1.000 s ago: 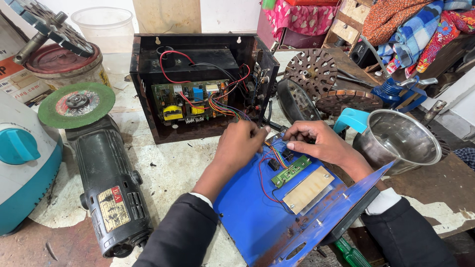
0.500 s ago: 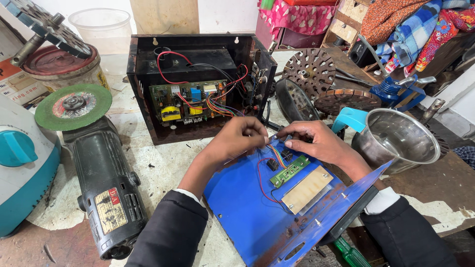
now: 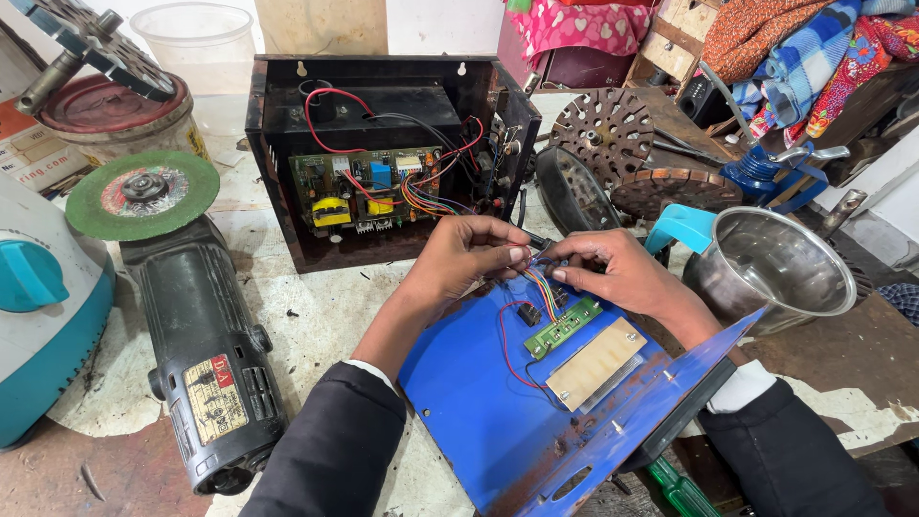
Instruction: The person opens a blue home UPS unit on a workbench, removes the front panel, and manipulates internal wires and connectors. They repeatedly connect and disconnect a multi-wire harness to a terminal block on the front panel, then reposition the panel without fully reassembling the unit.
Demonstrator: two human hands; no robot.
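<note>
A blue metal panel (image 3: 469,402) lies tilted in front of me, carrying a small green circuit board (image 3: 563,325), a tan board (image 3: 595,362) and a red wire. Coloured wires (image 3: 542,292) run from it up to an open black case (image 3: 278,220) with a green circuit board (image 3: 364,187) inside. My left hand (image 3: 464,257) pinches a small black plug (image 3: 536,241) at the end of a black lead. My right hand (image 3: 617,276) meets it fingertip to fingertip and grips the coloured wires just above the small green board.
A black angle grinder (image 3: 201,335) with a green disc (image 3: 144,191) lies at left, beside a teal and white appliance (image 3: 38,306). A steel pot (image 3: 775,268), perforated metal discs (image 3: 603,129) and a green-handled screwdriver (image 3: 680,488) sit at right. A plastic bucket (image 3: 196,43) stands at the back.
Both hands have lifted a little off the blue panel. Their fingertips have closed together over the wires near the black case.
</note>
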